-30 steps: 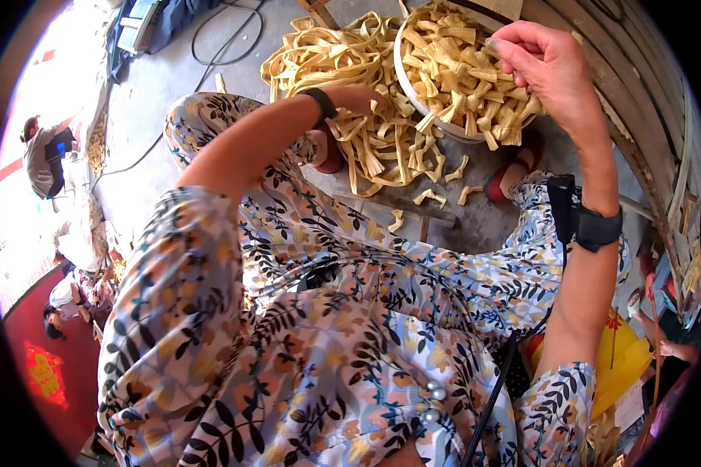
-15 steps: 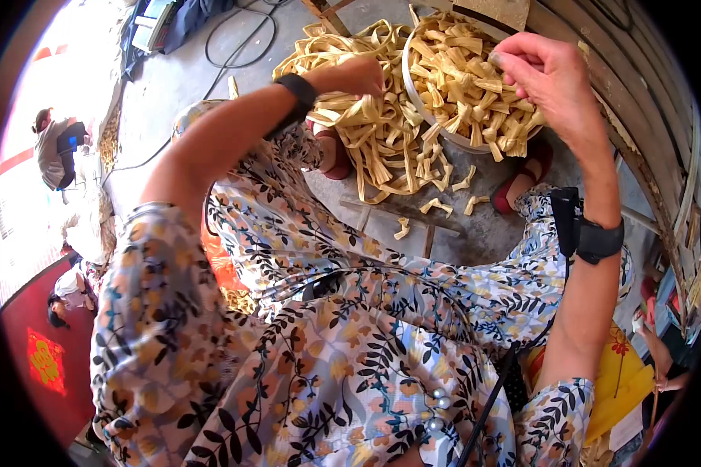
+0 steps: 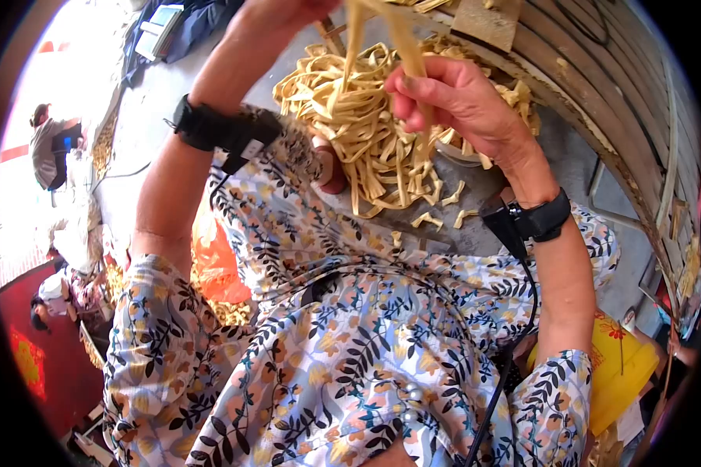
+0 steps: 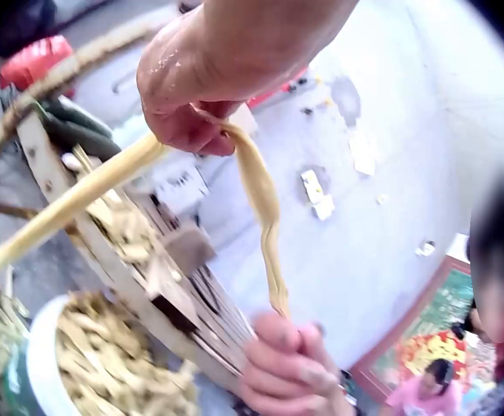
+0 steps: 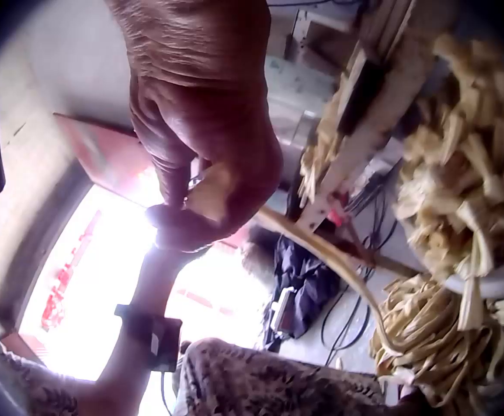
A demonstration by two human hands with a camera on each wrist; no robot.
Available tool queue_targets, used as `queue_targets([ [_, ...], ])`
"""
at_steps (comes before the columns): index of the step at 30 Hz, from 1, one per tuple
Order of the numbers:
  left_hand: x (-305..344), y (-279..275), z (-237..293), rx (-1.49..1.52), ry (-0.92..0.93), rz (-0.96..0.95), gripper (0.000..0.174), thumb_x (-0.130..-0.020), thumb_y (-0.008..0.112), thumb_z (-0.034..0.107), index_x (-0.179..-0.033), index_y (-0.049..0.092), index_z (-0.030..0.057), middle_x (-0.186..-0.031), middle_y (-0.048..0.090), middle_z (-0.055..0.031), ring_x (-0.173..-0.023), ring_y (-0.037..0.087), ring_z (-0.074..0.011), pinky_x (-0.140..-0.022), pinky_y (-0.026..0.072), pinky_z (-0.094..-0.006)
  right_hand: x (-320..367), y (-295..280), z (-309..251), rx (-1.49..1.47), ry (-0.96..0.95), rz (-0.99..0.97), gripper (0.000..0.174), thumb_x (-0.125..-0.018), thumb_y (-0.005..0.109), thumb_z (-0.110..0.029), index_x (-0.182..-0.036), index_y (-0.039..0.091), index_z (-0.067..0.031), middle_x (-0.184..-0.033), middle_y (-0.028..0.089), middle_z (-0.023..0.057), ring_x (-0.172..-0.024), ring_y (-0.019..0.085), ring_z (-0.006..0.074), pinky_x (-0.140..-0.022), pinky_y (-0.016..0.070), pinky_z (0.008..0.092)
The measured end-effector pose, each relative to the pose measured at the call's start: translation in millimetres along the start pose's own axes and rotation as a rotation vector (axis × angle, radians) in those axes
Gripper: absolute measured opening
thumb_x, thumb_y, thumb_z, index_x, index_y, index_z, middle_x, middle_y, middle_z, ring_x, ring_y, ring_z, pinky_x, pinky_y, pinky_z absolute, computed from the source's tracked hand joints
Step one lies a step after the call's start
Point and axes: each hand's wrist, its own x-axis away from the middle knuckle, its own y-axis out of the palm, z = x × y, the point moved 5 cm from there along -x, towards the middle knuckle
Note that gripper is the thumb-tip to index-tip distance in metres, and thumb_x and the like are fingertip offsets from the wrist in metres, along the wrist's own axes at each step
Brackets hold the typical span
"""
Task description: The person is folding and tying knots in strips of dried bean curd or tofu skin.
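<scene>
A long pale yellow strip, looking like tofu skin, is stretched between my two hands. My left hand, raised at the top edge of the head view, grips it; the left wrist view shows the strip passing through its curled fingers. My right hand pinches the strip lower down, between thumb and curled fingers. Beneath them lies a heap of loose strips. Behind my right hand, partly covered by it, a white-rimmed tub holds many knotted pieces. From my left hand the strip also runs down toward the heap.
Several small knotted pieces lie on the floor by the heap. A slatted wooden frame curves along the right. An orange bag is beside the left leg, a yellow bag at the right. Other people sit in the background.
My left hand has risen from the heap to the top of the view, drawing up a strip. My right hand has moved left from over the tub and now holds that strip.
</scene>
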Motion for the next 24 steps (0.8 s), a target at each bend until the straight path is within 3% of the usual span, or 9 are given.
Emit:
queue_targets([
  [3,-14,-43,-26,-0.258,0.070,0.032,0.025,-0.083,0.056,0.022,-0.100,0.061,0.0039,-0.074,0.062,-0.0025,-0.065,0.055,-0.0061,-0.057,0.0428,-0.0167,18,-39,3,0.090,0.051,0.150,0.023,-0.087,0.052,-0.018,-0.098,0.058,0.0013,-0.074,0.061,0.0030,-0.052,0.050,0.0008,-0.045,0.0418,0.0139],
  [4,-11,-43,-33,-0.728,-0.134,-0.128,0.029,-0.083,0.057,0.026,-0.105,0.058,0.0065,-0.081,0.063,-0.0044,-0.069,0.059,-0.0109,-0.061,0.0471,-0.0234,20,-44,2,0.172,0.081,0.186,0.022,-0.087,0.052,-0.017,-0.098,0.058,0.0011,-0.072,0.061,0.0028,-0.049,0.048,0.0006,-0.043,0.0392,0.0136],
  [7,-3,19,-38,-1.342,0.255,-0.224,0.040,-0.077,0.064,0.023,-0.114,0.052,0.0107,-0.105,0.058,-0.0082,-0.090,0.058,-0.0196,-0.076,0.0474,-0.0312,25,-54,2,0.396,0.150,0.300,0.017,-0.087,0.051,-0.013,-0.093,0.061,-0.0003,-0.063,0.060,0.0024,-0.042,0.042,0.0005,-0.037,0.0316,0.0142],
  [8,1,46,-39,-1.286,0.559,-0.297,0.049,-0.073,0.067,0.021,-0.117,0.049,0.0102,-0.109,0.056,-0.0096,-0.094,0.056,-0.0230,-0.081,0.0454,-0.0332,22,-52,3,0.491,0.137,0.287,0.017,-0.087,0.050,-0.012,-0.091,0.061,-0.0004,-0.062,0.059,0.0022,-0.042,0.042,0.0004,-0.036,0.0312,0.0142],
  [9,8,75,-36,-1.181,0.599,-0.414,0.046,-0.072,0.068,0.021,-0.112,0.052,0.0067,-0.107,0.057,-0.0098,-0.094,0.056,-0.0230,-0.082,0.0437,-0.0331,20,-53,3,0.587,0.127,0.273,0.017,-0.087,0.049,-0.011,-0.089,0.062,-0.0004,-0.061,0.059,0.0021,-0.041,0.041,0.0004,-0.036,0.0308,0.0142],
  [14,-6,92,-94,-0.779,-0.045,-0.627,0.023,-0.081,0.060,0.017,-0.098,0.058,0.0015,-0.074,0.061,-0.0048,-0.068,0.058,-0.0129,-0.061,0.0445,-0.0262,27,-63,-9,1.041,-0.109,0.374,0.020,-0.081,0.058,-0.020,-0.089,0.059,-0.0014,-0.062,0.058,0.0092,-0.056,0.055,0.0182,-0.056,0.0423,0.0310],
  [18,-4,94,-85,-0.908,0.273,-0.361,0.019,-0.083,0.056,0.016,-0.096,0.059,0.0032,-0.064,0.058,-0.0067,-0.059,0.057,-0.0131,-0.051,0.0431,-0.0273,31,-72,-20,0.837,-0.270,0.376,0.037,-0.083,0.056,-0.033,-0.088,0.060,0.0032,-0.072,0.062,0.0083,-0.062,0.056,0.0157,-0.058,0.0441,0.0292],
  [21,1,106,-95,-1.335,0.633,-0.359,0.019,-0.080,0.059,0.018,-0.093,0.058,0.0037,-0.065,0.059,-0.0112,-0.056,0.057,-0.0210,-0.049,0.0437,-0.0301,40,-92,-12,0.482,0.110,0.620,0.042,-0.084,0.055,-0.036,-0.088,0.060,0.0057,-0.074,0.061,0.0064,-0.061,0.055,0.0136,-0.057,0.0442,0.0273],
  [24,6,113,-78,-1.092,0.435,-0.431,0.019,-0.078,0.061,0.019,-0.089,0.057,0.0047,-0.066,0.059,-0.0134,-0.053,0.056,-0.0253,-0.048,0.0435,-0.0310,39,-110,7,0.819,0.103,0.672,0.032,-0.081,0.057,-0.030,-0.080,0.063,0.0009,-0.064,0.060,0.0061,-0.056,0.055,0.0123,-0.053,0.0426,0.0267],
])
